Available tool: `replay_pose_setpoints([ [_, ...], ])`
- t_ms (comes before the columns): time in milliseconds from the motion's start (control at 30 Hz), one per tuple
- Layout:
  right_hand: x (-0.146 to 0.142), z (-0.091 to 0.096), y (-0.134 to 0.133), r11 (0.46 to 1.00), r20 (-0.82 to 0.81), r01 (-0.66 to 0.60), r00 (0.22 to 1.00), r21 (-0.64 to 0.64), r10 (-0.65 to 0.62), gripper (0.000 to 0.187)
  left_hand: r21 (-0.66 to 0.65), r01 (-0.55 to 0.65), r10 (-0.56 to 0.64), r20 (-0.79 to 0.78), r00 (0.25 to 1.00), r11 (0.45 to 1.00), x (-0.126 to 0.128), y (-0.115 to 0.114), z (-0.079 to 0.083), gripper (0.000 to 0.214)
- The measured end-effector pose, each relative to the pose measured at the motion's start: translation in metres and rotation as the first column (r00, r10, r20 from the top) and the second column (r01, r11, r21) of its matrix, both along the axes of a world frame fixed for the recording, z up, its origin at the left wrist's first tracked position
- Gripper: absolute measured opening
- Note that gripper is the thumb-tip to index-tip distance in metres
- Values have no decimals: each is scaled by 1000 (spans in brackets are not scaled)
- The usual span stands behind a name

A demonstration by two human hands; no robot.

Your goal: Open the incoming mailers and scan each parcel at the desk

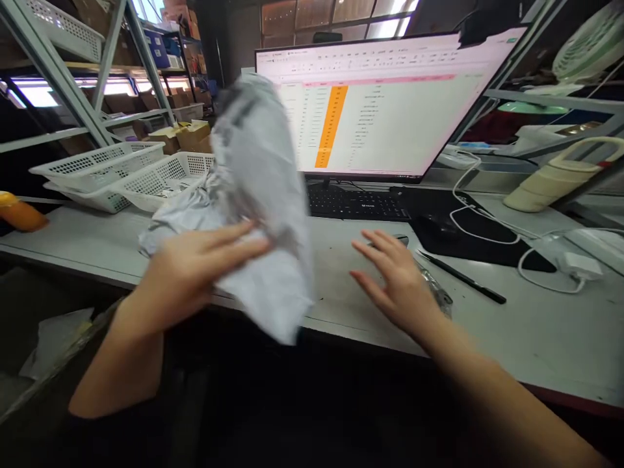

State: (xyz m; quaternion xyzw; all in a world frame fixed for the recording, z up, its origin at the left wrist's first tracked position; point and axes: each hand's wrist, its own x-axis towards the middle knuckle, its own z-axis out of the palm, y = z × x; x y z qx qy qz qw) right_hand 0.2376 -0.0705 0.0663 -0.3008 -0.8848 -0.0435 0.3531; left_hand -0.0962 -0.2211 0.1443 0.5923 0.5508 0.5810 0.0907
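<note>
Bag [273, 188] is up on edge at the left hand [190, 260], fingers laid along it, probably to steady it, blur so can't tell if it's gripped; right hand [400, 276] is spread and empty, pen [463, 277] just right of it, keyboard [358, 203] beyond both, likely for elbow room

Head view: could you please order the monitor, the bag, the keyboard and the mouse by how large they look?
1. Monitor and bag: I cannot rank these surely; the bag is blurred and nearer to the camera.
2. Keyboard.
3. Mouse.
</note>
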Motion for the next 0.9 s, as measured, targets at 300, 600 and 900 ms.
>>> replay_pose_setpoints([
  [300,93,-17,60,696,176,410,906,-589,-385,90,-678,312,-744,-575,339,666,50,-3,-72,69],
  [600,75,-5,67,206,-92,-5,905,-979,-415,87,-409,116,-408,-759,508,905,44,27,-85,67],
  [900,43,63,18,283,-87,-67,995,-957,-58,87,-498,68,-470,-753,460,864,83,29,-118,91],
])
